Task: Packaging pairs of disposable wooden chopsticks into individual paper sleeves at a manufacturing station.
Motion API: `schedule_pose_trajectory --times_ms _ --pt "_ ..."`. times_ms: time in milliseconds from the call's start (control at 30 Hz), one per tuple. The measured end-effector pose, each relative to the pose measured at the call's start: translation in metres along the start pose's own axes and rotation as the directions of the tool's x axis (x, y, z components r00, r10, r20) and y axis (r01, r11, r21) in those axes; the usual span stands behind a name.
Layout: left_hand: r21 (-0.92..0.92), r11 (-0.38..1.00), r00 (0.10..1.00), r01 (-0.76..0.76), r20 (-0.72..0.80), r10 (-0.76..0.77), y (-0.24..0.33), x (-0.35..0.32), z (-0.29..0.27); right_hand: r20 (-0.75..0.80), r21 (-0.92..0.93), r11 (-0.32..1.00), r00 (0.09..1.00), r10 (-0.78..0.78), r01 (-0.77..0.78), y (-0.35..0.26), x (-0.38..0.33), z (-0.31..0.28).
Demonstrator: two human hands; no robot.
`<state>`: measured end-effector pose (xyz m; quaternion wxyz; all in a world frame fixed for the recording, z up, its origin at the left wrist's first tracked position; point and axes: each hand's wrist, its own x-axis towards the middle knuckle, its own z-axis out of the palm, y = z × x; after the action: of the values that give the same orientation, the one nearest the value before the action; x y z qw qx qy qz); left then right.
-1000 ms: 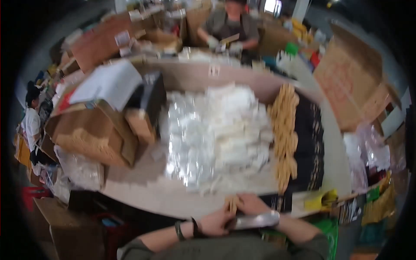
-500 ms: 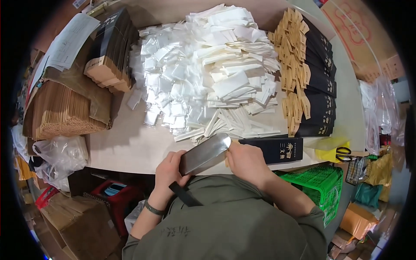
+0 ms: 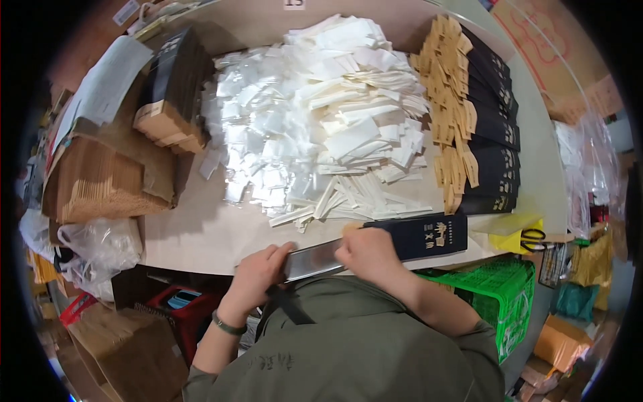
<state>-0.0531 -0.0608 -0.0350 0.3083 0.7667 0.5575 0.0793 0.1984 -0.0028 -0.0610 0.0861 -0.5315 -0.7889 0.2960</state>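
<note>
Metal tray (image 3: 315,260) at desk (image 3: 194,236) edge
The left hand (image 3: 260,273) grips it; the right hand (image 3: 368,255) curls by a black packet (image 3: 414,238), grasp unclear.

Olive-green top (image 3: 375,355), short sleeves (image 3: 479,331), dark printed lettering (image 3: 273,362), slim dark wristband (image 3: 229,325)

We look steeply down from head height through one fisheye, near the surface (image 3: 194,242), which spans the frame's upper middle.

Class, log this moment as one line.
left hand: holding metal channel; right hand: curled at black packets, contents unclear; ahead: white strips
</note>
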Motion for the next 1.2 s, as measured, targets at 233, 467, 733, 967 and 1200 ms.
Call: schedule_pose_trajectory --times_ms 233,467,733,967,1200 --pt "0.101 0.980 0.899 -0.171 -0.392 0.197 -0.032 0.031 -0.009 -0.054 0.148 0.988 0.997 0.062 -0.053 0.014 0.012 -0.048" --pt "-0.042 0.933 0.760 0.357 -0.568 -0.316 -0.105 0.071 -0.027 -0.068 -0.152 0.987 0.997 0.049 -0.058 0.105 0.031 -0.073" --pt "-0.393 0.916 0.777 0.080 -0.551 -0.304 -0.046 0.006 0.003 -0.242 -0.266 0.924 0.909 -0.339 0.274 0.067 0.050 -0.102" --pt "0.008 0.993 0.845 0.121 -0.525 -0.098 0.003 0.005 0.045 -0.039 -0.573 0.655 0.783 -0.621 0.492 0.045 0.139 -0.109" --pt "0.160 0.951 0.933 0.266 -0.291 -0.213 0.010 -0.012 0.002 -0.106 0.364 0.847 0.921 -0.375 0.387 -0.036 0.070 -0.051"
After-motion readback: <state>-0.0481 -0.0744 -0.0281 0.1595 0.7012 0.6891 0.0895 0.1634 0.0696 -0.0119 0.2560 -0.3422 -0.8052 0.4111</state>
